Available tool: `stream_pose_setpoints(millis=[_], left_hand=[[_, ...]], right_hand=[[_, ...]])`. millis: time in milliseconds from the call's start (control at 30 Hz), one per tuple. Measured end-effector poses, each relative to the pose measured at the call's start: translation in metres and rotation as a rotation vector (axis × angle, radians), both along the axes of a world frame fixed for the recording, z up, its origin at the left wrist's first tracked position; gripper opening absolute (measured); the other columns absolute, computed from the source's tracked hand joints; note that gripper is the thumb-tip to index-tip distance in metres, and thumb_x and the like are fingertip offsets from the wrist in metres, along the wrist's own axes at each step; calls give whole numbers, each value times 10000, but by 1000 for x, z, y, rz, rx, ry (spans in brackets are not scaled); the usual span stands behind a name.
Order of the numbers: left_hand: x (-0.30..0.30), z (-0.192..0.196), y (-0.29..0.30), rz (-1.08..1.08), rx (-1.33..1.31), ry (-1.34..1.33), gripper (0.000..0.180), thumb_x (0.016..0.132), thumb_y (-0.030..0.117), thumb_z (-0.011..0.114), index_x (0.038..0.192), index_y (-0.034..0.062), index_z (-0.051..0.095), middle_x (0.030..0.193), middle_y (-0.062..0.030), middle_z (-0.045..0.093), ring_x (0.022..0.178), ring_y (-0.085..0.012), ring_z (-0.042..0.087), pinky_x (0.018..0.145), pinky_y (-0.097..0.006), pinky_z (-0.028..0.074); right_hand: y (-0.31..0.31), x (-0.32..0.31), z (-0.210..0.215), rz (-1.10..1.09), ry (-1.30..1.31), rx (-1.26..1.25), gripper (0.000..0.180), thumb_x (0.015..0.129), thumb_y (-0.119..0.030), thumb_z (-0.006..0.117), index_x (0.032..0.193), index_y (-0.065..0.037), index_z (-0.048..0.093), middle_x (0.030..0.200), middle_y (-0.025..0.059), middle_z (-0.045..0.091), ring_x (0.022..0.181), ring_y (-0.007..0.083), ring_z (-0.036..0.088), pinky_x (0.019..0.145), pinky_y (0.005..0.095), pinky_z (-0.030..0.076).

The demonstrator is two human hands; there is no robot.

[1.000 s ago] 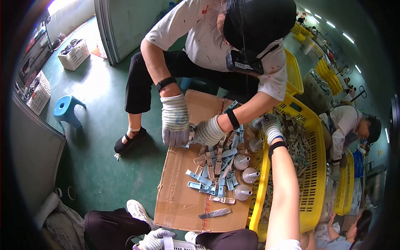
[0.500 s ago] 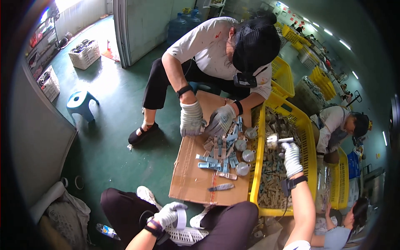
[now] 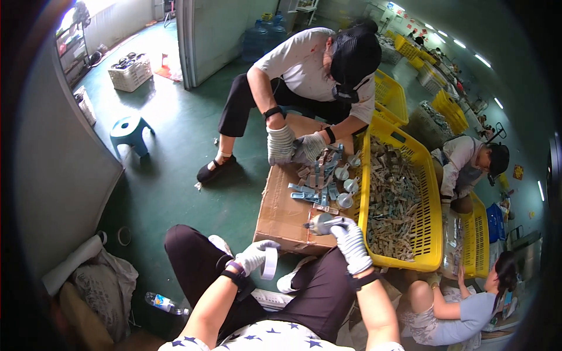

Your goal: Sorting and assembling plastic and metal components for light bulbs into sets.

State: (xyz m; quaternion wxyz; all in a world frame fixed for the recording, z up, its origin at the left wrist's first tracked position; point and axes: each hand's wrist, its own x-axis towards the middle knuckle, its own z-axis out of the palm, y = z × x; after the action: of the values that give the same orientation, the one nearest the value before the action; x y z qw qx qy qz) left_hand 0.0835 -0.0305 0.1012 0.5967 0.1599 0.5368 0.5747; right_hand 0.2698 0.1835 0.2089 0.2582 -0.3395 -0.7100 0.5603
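My left hand (image 3: 253, 256), in a striped work glove, is closed on a roll of white tape (image 3: 270, 263) above my lap. My gloved right hand (image 3: 351, 241) is closed around the handle of a tool with a short, round metal-and-tan head (image 3: 321, 223); its exact kind is unclear. That head is over the near right part of a cardboard box (image 3: 278, 216). Blue and clear plastic clips (image 3: 305, 196) lie on the box, beside several round whitish plastic pieces (image 3: 345, 200). Across from me, a co-worker's gloved hands (image 3: 282, 146) are together above the clips.
A yellow crate (image 3: 433, 228) heaped with clips (image 3: 392, 199) stands right of the box. A blue stool (image 3: 130, 133) stands at left on the green floor. Sacks (image 3: 108, 286) and a plastic bottle (image 3: 165, 303) lie at lower left. Two other people sit at right.
My right hand has moved left with the tool, from over the yellow crate to the near edge of the cardboard box. My left hand still grips the tape roll. The view has shifted.
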Motion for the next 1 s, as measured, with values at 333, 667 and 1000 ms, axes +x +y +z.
stream_pose_setpoints(millis=[333,667,1000], left_hand=[[-10,-9,-2,1,91,-103,319,805,107,713,1104,28,632,1034,-55,659,948,-165,622,863,-293,493],[-7,-16,-2,-135,102,16,405,767,128,766,1123,37,599,1019,-50,649,921,-139,597,834,-302,497],[-5,-15,-6,-37,130,-175,362,796,99,738,1112,5,588,1011,-73,655,911,-146,617,825,-292,509]], right_hand=[[-80,-25,-98,-125,-305,211,294,805,-187,673,1009,19,621,814,128,690,730,227,653,738,320,512],[-127,-48,-78,65,-238,-259,239,904,-129,612,1100,7,604,919,42,678,824,100,614,729,252,512],[-141,-34,-57,56,161,-795,195,923,-110,552,1048,8,646,925,47,670,882,115,621,810,248,493]])
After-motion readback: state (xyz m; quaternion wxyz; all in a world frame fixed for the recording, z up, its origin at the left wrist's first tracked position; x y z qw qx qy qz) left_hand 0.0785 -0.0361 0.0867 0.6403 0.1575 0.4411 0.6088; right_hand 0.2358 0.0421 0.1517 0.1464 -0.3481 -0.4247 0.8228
